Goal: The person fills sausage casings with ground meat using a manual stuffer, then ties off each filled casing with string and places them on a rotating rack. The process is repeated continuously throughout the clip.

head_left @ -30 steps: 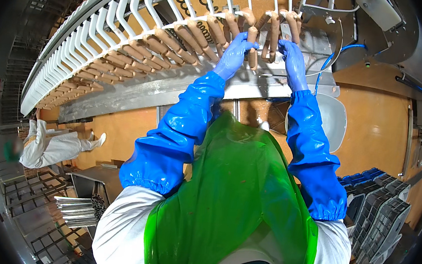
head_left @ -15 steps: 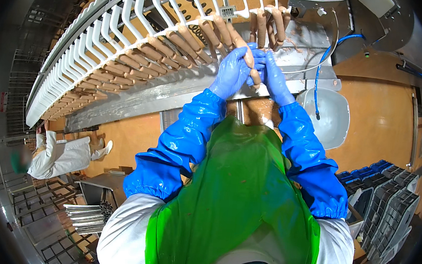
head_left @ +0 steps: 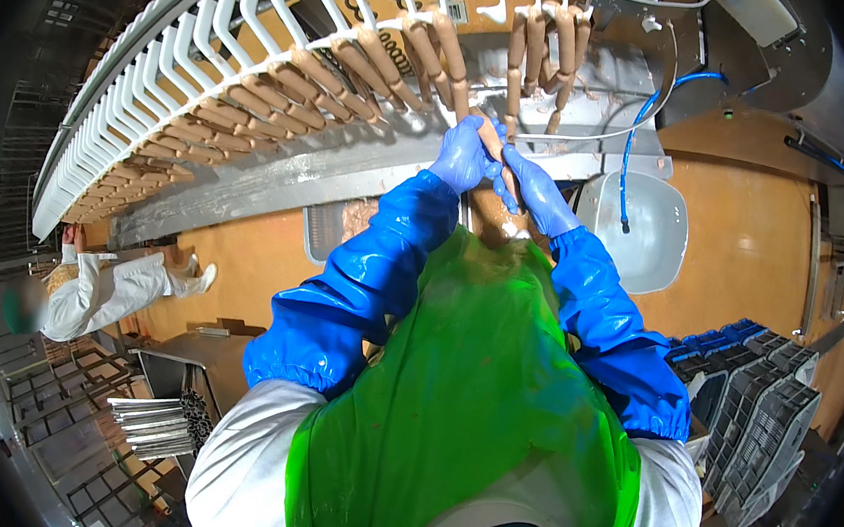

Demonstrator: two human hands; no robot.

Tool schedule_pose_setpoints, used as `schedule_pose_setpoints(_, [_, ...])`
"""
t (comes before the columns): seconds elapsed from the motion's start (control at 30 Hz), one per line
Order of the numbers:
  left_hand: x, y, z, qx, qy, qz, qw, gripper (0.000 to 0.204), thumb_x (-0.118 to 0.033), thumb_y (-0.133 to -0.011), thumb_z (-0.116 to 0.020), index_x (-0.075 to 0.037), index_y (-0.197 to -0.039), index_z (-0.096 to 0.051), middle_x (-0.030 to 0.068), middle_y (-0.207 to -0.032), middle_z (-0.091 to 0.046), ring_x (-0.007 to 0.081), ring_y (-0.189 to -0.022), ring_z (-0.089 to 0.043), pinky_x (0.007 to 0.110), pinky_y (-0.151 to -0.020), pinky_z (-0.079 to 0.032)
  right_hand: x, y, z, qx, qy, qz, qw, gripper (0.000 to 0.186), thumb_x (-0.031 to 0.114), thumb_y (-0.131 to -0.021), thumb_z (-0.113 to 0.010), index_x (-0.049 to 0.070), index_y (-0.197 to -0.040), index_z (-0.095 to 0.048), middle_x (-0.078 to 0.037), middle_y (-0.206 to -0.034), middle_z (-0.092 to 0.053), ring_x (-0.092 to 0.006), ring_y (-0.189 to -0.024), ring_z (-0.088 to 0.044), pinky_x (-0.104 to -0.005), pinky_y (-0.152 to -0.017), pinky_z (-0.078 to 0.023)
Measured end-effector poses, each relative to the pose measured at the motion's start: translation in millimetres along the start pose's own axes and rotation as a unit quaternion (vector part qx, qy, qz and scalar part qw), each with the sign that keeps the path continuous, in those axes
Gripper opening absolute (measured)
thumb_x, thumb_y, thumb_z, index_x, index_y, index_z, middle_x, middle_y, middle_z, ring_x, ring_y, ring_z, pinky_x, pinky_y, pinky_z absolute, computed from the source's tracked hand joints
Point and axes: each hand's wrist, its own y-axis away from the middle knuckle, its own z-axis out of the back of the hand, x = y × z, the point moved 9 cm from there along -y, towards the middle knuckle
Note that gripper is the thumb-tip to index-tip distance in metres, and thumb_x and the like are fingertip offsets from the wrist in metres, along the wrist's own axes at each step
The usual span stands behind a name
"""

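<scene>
Both my hands, in blue-violet gloves, meet in front of a curved row of white hooks (head_left: 248, 12) hung with linked sausages (head_left: 374, 64). A sausage (head_left: 490, 139) slants down between them, its lower end partly covered by the fingers. My left hand (head_left: 460, 156) is closed at its left side, fingers curled. My right hand (head_left: 540, 196) lies along the right side, its fingers closed against the sausage. Just beyond my hands, more sausages (head_left: 535, 48) hang to the right of a bare hook. Whether the held sausage joins the hanging links I cannot tell.
A metal trough (head_left: 247, 193) runs below the hooks. A grey tub (head_left: 634, 252) with a blue hose (head_left: 625, 186) stands at the right, stacked crates (head_left: 755, 413) nearer. A person in white (head_left: 103, 296) is at the far left. A grey crate (head_left: 323, 230) sits beside my left sleeve.
My hands have come down slightly and moved a little apart, with the sausage more covered by my fingers. The hooks and hanging sausages have shifted slightly left in view.
</scene>
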Motion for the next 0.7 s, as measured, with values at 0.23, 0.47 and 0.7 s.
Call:
schedule_pose_setpoints(0.23, [-2.5, 2.2, -3.2, 0.096, -0.281, -0.16, 0.941, 0.027, -0.03, -0.101, -0.049, -0.004, -0.096, -0.055, 0.0083, -0.085, -0.057, 0.0186, -0.069, -0.058, 0.03, -0.057, -0.05, 0.4, -4.3, -9.0, 0.009, -0.224, -0.013, 0.974, 0.037, 0.043, -0.104, -0.047, 0.01, -0.097, -0.062, 0.0, -0.074, -0.059, -0.0061, -0.054, -0.052, -0.0194, -0.044, -0.038])
schedule_pose_setpoints(0.47, [-10.8, 1.1, -33.9, 0.016, -0.216, -0.157, 0.963, 0.018, -0.019, -0.1, -0.046, -0.005, -0.096, -0.057, 0.0054, -0.075, -0.055, 0.0155, -0.064, -0.057, 0.029, -0.054, -0.045, 80.1, 28.2, -1.3, -0.329, 0.39, 0.443, 0.737, 0.014, 0.023, -0.093, -0.063, 0.01, -0.098, -0.065, -0.007, -0.086, -0.062, -0.0283, -0.073, -0.063, -0.0379, -0.067, -0.05])
schedule_pose_setpoints(0.7, [-95.8, 38.9, -84.9, -0.044, -0.214, -0.155, 0.963, 0.016, -0.012, -0.096, -0.043, -0.003, -0.091, -0.056, 0.0035, -0.068, -0.051, 0.0207, -0.062, -0.054, 0.034, -0.062, -0.05, 90.9, 15.0, -8.3, -0.096, 0.222, 0.366, 0.898, 0.031, 0.018, -0.092, -0.066, 0.003, -0.116, -0.054, -0.004, -0.089, -0.057, -0.0163, -0.079, -0.058, -0.0292, -0.076, -0.047])
